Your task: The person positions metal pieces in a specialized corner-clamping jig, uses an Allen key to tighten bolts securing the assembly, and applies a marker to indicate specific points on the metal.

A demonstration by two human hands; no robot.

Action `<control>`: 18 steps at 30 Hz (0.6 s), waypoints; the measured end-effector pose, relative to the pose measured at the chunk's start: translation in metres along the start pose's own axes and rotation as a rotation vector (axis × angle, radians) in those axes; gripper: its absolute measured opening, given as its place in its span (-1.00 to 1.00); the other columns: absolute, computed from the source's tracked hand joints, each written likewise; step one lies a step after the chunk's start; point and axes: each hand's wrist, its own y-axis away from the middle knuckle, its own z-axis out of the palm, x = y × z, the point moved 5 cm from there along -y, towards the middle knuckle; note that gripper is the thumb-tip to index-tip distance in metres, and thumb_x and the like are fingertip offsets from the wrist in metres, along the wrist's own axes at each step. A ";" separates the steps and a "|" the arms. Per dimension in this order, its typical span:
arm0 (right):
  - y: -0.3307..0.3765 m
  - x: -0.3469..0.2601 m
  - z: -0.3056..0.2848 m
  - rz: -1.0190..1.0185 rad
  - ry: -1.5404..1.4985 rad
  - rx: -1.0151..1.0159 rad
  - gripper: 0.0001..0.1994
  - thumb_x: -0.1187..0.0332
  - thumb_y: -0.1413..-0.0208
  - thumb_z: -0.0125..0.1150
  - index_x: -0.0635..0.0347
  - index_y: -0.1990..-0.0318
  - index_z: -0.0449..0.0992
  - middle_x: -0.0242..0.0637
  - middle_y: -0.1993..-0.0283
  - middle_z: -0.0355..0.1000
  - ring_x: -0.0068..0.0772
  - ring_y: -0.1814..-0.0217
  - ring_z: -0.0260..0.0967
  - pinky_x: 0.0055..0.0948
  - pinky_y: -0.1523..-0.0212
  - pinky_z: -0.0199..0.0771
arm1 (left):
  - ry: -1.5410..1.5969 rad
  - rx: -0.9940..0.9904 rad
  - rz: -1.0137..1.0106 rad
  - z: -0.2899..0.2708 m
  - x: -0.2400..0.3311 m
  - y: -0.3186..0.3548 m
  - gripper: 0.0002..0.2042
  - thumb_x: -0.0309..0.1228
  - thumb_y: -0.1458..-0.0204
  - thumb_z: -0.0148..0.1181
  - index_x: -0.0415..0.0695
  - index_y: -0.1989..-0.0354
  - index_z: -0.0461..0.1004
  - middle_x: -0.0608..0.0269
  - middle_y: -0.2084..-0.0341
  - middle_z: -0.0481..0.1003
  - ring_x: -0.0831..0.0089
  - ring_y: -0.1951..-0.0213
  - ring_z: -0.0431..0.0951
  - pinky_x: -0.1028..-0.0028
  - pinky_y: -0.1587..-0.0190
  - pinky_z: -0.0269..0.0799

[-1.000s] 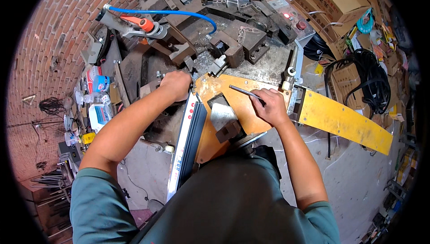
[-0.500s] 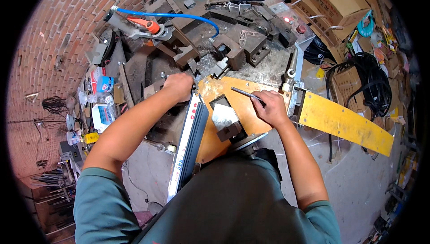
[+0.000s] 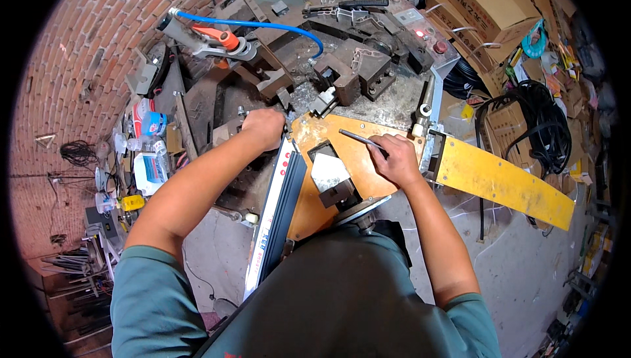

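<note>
A long aluminium profile point(image 3: 275, 217), dark grey with a white film strip along one side, slants from the lower middle up to the machine. My left hand point(image 3: 264, 128) is closed at its far end, the fingertips mostly hidden from above. In my right hand point(image 3: 396, 159) is a slim, dark, pen-like rod point(image 3: 355, 136), pinched between the fingers and pointing left. That hand rests over the orange-yellow plate point(image 3: 378, 177) of the machine. Between the hands, a pale metal block point(image 3: 328, 171) sits in the plate's slot.
A clamp with an orange lever point(image 3: 227, 39) and a blue hose point(image 3: 263, 23) lie beyond my left hand. A yellow arm plate point(image 3: 506, 180) juts out right. Cardboard boxes point(image 3: 486, 3) and coiled black cable point(image 3: 545, 125) stand at the right, bottles point(image 3: 158, 151) at the left.
The view has shifted very slightly. Both hands, the profile and the rod keep nearly the same places.
</note>
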 end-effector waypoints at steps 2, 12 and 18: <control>0.000 0.000 0.002 0.003 -0.005 -0.007 -0.88 0.38 -0.17 0.47 0.12 0.17 0.71 -0.21 0.36 0.61 -0.03 0.39 0.53 -0.11 0.31 0.54 | 0.016 0.005 0.003 0.003 -0.002 -0.001 -0.73 -0.44 -0.09 0.28 -0.24 0.08 0.75 -0.10 0.01 0.72 -0.01 -0.08 0.74 0.11 -0.11 0.67; 0.000 0.000 0.000 0.010 0.014 -0.011 -0.87 0.38 -0.16 0.48 0.12 0.16 0.71 -0.22 0.37 0.60 -0.04 0.41 0.51 -0.13 0.32 0.53 | 0.077 0.243 0.076 -0.043 -0.004 0.054 -0.67 -0.41 -0.05 0.41 -0.11 -0.03 0.69 0.00 0.05 0.72 0.01 -0.04 0.72 0.10 -0.07 0.66; -0.001 0.000 -0.001 0.009 -0.007 0.001 -0.87 0.40 -0.15 0.48 0.12 0.16 0.71 -0.23 0.37 0.60 -0.06 0.40 0.52 -0.14 0.32 0.52 | 0.534 0.649 -0.017 -0.016 0.009 0.127 -0.65 -0.18 -0.19 0.44 -0.23 0.08 0.60 -0.05 0.20 0.62 -0.06 0.06 0.66 0.07 0.04 0.58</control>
